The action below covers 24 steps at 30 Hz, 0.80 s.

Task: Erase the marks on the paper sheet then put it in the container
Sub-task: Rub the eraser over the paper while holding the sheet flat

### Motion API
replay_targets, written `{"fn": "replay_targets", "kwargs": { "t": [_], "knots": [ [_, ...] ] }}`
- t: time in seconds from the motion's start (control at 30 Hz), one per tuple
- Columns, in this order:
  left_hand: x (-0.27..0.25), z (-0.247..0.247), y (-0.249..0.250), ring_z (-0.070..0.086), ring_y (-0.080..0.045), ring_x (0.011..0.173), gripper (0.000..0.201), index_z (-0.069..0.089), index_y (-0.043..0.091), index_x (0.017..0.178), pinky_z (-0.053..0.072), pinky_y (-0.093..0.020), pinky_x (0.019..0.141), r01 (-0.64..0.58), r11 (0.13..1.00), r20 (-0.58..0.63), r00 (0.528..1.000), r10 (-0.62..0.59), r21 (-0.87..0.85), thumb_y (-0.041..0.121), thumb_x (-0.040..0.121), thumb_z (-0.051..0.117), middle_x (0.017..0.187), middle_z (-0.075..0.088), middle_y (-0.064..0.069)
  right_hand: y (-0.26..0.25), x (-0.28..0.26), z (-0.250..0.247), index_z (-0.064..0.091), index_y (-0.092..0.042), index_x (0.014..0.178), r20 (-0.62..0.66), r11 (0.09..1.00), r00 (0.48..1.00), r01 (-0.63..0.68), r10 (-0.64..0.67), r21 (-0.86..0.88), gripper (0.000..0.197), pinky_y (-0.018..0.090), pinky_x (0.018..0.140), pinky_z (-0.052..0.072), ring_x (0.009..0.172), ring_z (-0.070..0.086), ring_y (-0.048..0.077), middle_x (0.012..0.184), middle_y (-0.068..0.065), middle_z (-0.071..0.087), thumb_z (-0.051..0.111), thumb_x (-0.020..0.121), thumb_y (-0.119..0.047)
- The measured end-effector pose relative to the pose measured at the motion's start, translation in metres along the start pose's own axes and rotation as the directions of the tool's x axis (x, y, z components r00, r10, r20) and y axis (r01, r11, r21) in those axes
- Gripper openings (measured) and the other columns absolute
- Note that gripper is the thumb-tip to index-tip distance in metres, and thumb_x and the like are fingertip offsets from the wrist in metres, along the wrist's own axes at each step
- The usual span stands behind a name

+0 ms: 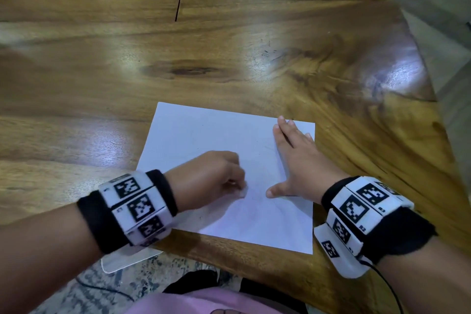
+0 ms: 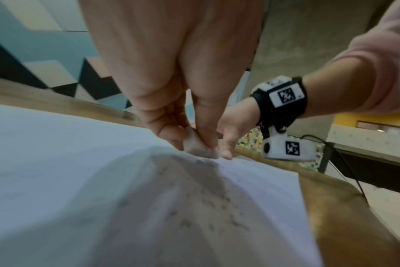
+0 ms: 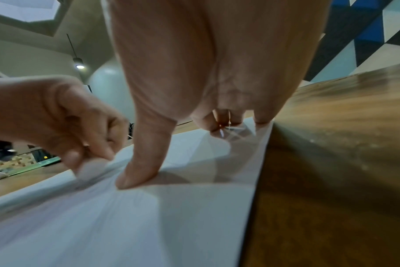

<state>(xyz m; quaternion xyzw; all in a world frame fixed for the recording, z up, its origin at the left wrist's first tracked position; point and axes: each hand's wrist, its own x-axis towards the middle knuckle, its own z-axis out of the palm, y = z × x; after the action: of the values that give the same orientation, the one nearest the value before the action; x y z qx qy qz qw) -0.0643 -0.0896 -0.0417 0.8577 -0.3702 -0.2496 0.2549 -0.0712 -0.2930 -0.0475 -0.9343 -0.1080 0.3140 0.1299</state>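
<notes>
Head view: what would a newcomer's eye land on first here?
The white paper sheet near the front edge of the wooden table. On it, the left hand pinches a small white eraser against the sheet, while the right hand presses flat beside it.

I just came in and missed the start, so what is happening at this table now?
A person is rubbing a white eraser, pinched in the left hand, on a paper sheet lying on the wooden table. The right hand presses flat on the sheet to hold it. Eraser crumbs lie on the paper. No container is clearly in view.
</notes>
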Motion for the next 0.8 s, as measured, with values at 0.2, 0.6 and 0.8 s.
{"fn": "replay_targets", "kwargs": {
  "t": [0.2, 0.6, 0.8],
  "knots": [
    [-0.015, 0.019, 0.008, 0.046, -0.011, 0.062, 0.013, 0.062, 0.017, 0.07, 0.037, -0.023, 0.058, -0.039, 0.998, 0.083, 0.996, 0.035, 0.048, 0.018, 0.082, 0.059, 0.073, 0.043, 0.006, 0.0, -0.001, -0.001, -0.02, -0.011, 0.147, -0.003, 1.0, 1.0, 0.001, -0.001, 0.009, 0.128, 0.031, 0.116, -0.011, 0.141, -0.027, 0.012, 0.153, -0.002, -0.032, 0.074, 0.071, -0.052],
    [-0.005, 0.019, 0.01, 0.049, -0.013, 0.062, 0.011, 0.06, 0.018, 0.07, 0.039, -0.024, 0.06, -0.011, 1.0, -0.027, 1.0, 0.011, -0.002, 0.017, 0.081, 0.06, 0.073, 0.048, 0.003, 0.002, 0.0, 0.0, -0.02, -0.01, 0.146, -0.016, 1.0, 1.0, 0.015, -0.015, 0.004, 0.128, 0.033, 0.118, -0.009, 0.141, -0.027, 0.013, 0.153, -0.001, -0.032, 0.073, 0.07, -0.054],
    [-0.008, 0.014, 0.01, 0.053, -0.009, 0.067, 0.007, 0.067, 0.019, 0.074, 0.036, -0.014, 0.063, 0.023, 0.999, 0.089, 0.996, -0.02, -0.037, 0.015, 0.078, 0.063, 0.074, 0.049, 0.007, 0.003, 0.0, 0.002, -0.019, -0.01, 0.147, -0.032, 1.0, 0.999, 0.021, -0.02, 0.013, 0.128, 0.033, 0.117, -0.01, 0.141, -0.027, 0.012, 0.153, -0.002, -0.031, 0.074, 0.07, -0.053]
  ]
}}
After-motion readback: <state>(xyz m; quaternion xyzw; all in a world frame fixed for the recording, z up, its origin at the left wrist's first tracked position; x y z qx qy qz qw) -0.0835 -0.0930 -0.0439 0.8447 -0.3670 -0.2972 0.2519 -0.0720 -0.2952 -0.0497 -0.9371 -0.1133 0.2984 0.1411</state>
